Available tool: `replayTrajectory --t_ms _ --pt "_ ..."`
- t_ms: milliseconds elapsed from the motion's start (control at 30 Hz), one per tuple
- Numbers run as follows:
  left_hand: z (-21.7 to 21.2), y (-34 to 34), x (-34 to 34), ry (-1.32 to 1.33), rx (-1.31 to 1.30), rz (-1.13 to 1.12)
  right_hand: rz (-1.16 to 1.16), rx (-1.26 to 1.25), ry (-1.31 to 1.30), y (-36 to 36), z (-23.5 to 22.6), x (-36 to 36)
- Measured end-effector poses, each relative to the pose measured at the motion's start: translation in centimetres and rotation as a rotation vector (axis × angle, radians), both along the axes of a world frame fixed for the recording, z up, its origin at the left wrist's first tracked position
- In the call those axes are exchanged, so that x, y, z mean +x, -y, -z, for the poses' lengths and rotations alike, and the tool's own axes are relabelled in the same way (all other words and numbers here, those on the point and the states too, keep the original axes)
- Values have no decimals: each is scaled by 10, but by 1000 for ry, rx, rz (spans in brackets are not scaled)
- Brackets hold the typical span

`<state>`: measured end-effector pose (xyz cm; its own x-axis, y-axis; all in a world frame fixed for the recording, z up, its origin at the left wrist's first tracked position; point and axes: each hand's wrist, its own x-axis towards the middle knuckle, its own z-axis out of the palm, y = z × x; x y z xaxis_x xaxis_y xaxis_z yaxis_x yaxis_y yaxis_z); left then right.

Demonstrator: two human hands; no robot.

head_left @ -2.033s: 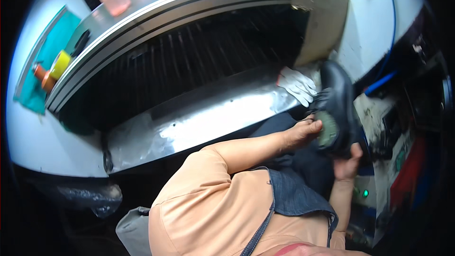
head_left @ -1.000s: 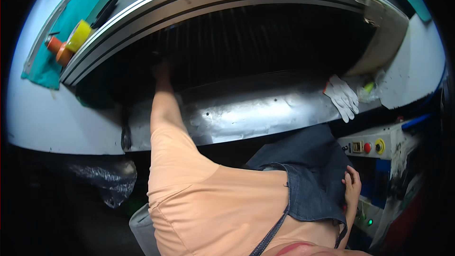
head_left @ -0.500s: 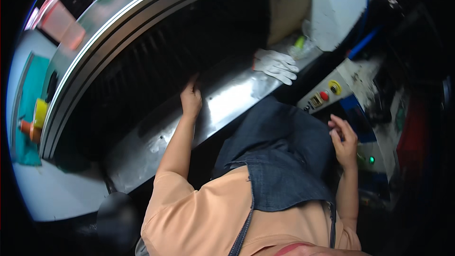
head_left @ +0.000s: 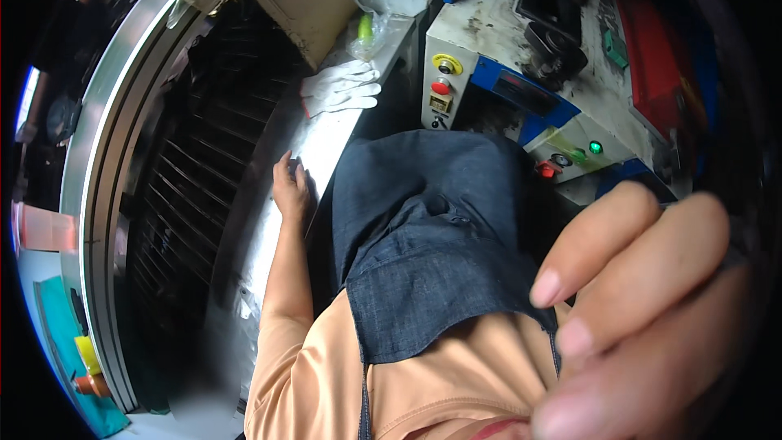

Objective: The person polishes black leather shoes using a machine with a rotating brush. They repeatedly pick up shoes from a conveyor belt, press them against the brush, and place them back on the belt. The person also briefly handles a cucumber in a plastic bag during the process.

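Note:
My left hand [head_left: 292, 189] is at the bright metal ledge [head_left: 281, 232], its fingers loosely stretched and holding nothing I can see. Just beyond it on the same ledge lies a white knitted glove [head_left: 342, 88] with a reddish cuff. Large and close to the camera at the lower right is my right hand [head_left: 643, 318]. Its fingers are bent and the fingertips stand apart from the thumb, with nothing showing between them. Part of its palm is hidden.
Dark slats [head_left: 208, 171] of a machine bed lie left of the ledge. A cardboard piece [head_left: 293, 0] and a clear plastic bag with a green item [head_left: 365, 28] are farther off. At right stands a control cabinet with a red button [head_left: 441, 85] and a green lamp [head_left: 595, 147].
The view has turned to the right toward the control cabinet. My right hand has risen from beside the cabinet to near the camera. My left hand stays by the ledge.

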<state>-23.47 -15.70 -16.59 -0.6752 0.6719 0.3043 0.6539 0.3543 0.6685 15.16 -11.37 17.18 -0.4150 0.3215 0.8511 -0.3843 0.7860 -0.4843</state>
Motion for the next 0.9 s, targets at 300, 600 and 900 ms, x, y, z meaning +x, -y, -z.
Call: replayTrajectory --t_ms 300,600,900 --pt "-10 -2 8 -77 -90 -16 24 17 -40 -4 -7 -3" --pt "28 -5 -15 -220 -20 77 220 50 277 -31 -49 3" --pt "52 -11 -46 -174 27 123 -41 -39 99 -14 -47 9"
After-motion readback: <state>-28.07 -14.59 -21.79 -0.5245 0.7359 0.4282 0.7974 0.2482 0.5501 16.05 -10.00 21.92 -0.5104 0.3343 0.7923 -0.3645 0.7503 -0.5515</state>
